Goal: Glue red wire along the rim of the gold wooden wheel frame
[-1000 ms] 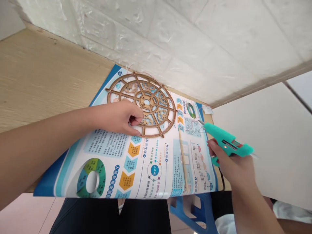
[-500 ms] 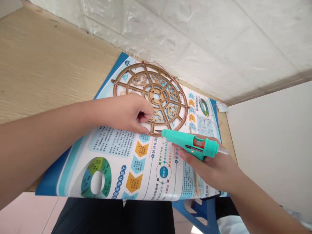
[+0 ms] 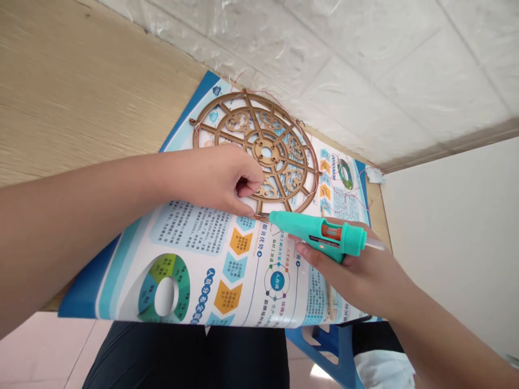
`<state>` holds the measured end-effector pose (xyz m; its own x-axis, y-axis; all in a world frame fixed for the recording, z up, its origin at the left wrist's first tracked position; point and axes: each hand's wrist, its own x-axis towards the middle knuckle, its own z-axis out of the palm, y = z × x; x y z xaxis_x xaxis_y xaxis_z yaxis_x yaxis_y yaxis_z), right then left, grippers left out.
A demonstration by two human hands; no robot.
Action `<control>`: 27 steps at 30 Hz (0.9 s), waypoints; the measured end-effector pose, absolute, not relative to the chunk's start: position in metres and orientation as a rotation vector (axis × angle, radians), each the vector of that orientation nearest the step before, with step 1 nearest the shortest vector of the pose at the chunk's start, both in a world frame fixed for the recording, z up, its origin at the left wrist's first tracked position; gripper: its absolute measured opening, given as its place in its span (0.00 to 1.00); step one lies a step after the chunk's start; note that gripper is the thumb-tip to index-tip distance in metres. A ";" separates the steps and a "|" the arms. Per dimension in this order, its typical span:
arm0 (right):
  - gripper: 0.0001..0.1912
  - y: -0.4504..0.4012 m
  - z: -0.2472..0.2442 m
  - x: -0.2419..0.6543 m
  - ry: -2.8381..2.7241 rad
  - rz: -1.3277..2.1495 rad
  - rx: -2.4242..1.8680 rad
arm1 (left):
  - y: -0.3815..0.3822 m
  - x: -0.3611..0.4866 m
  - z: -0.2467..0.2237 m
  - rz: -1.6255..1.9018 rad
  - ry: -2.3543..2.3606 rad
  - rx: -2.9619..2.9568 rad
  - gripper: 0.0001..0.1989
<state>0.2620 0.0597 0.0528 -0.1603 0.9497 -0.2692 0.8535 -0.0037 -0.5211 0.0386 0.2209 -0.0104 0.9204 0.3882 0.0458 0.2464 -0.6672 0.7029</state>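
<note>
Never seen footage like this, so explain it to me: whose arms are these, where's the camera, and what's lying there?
There's no machine here. This is a person, filmed by one camera worn on their head, looking down, so you see roughly what they see. A printed poster lies on a wooden table, with a round, wheel-shaped openwork frame on top of it. The left hand has its fingers curled on the frame. The right hand holds a teal glue gun, its tip close to the frame's lower edge. A thin wooden stick lies on the poster.
</note>
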 end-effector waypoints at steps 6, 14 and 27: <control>0.09 0.061 0.053 0.262 -2.086 0.921 -1.926 | 0.221 0.039 -0.011 0.262 0.435 2.338 0.20; 0.13 0.061 0.053 0.262 -2.096 0.938 -1.918 | 0.223 0.039 -0.013 0.250 0.419 2.338 0.19; 0.09 0.059 0.054 0.260 -2.045 0.973 -1.931 | 0.222 0.038 -0.014 0.262 0.418 2.348 0.20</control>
<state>0.2600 0.0591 0.0536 -0.1506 0.9393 -0.3083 0.8316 -0.0482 -0.5532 0.0379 0.2220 -0.0136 0.9265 0.3701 0.0676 0.2227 -0.6844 0.6943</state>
